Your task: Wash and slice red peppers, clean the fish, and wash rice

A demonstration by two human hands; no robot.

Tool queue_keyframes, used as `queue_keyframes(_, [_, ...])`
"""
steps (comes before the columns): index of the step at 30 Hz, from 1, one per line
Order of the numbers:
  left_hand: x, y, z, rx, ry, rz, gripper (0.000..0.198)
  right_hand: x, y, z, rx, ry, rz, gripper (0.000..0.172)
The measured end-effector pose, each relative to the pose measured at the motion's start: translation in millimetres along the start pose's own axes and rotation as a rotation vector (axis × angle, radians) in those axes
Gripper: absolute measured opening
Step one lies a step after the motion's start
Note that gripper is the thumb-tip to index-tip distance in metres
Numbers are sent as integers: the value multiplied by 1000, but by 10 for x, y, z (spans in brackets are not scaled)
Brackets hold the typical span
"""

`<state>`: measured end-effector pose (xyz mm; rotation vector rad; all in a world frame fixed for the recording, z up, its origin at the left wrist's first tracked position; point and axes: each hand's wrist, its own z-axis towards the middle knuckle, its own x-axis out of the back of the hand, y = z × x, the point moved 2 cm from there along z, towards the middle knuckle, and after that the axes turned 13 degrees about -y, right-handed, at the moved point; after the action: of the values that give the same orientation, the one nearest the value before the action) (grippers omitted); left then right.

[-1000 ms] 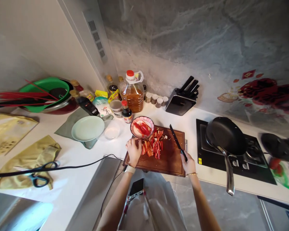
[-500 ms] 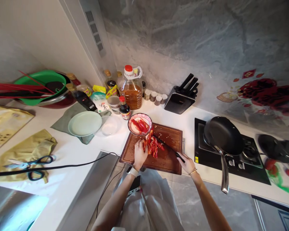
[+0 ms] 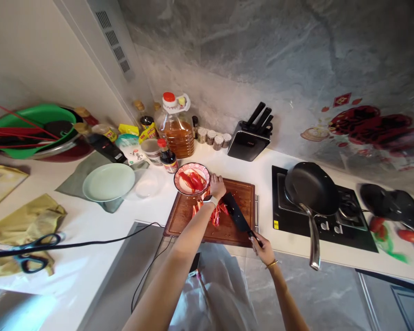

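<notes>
Right hand (image 3: 262,250) grips black knife (image 3: 238,215), centre-right of frame; left hand (image 3: 218,185) beside bowl (image 3: 178,185), grip unclear. Red pepper strips (image 3: 215,218) mid-frame on cutting board (image 3: 177,217), partly under left forearm. Risk: knife tip close to left hand; a leftward slip could cut it.

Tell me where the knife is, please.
In the head view, the knife is in the right hand, its blade over the cutting board, right of the red strips.

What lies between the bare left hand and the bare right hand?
In the head view, a broad black knife blade over the brown wooden cutting board; the right hand grips its black handle.
</notes>
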<state>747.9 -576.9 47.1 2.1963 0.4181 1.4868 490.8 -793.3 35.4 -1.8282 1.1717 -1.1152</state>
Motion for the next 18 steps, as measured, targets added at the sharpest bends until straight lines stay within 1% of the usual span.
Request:
queue_keyframes(2, [-13,8,53,100,-1,24,52,17,19,8,-4,12,-1,62])
queue_keyframes(4, [-47,-2,45,203,-13,48,54,46,12,27,-2,69,-14,62])
queue_keyframes(6, [-101,-26,-16,236,-32,66,57,72,-3,49,-8,130,-8,62])
queue_keyframes(7, [-134,-47,-66,211,-41,77,59,79,-8,58,-16,155,5,62])
queue_keyframes(9, [-194,-107,-203,72,-68,113,57,67,-7,63,-40,188,56,64])
queue_keyframes(12, [-216,-238,-473,-230,-126,157,44,-50,35,22,-72,183,205,65])
queue_keyframes(13, [-190,-289,-567,-312,-140,148,41,-121,61,-8,-82,174,266,64])
queue_keyframes(15, [-91,-389,-739,-427,-150,89,40,-300,128,-88,-102,163,385,60])
queue_keyframes(18, [88,-542,-958,-523,-113,-45,42,-612,244,-219,-132,176,535,54])
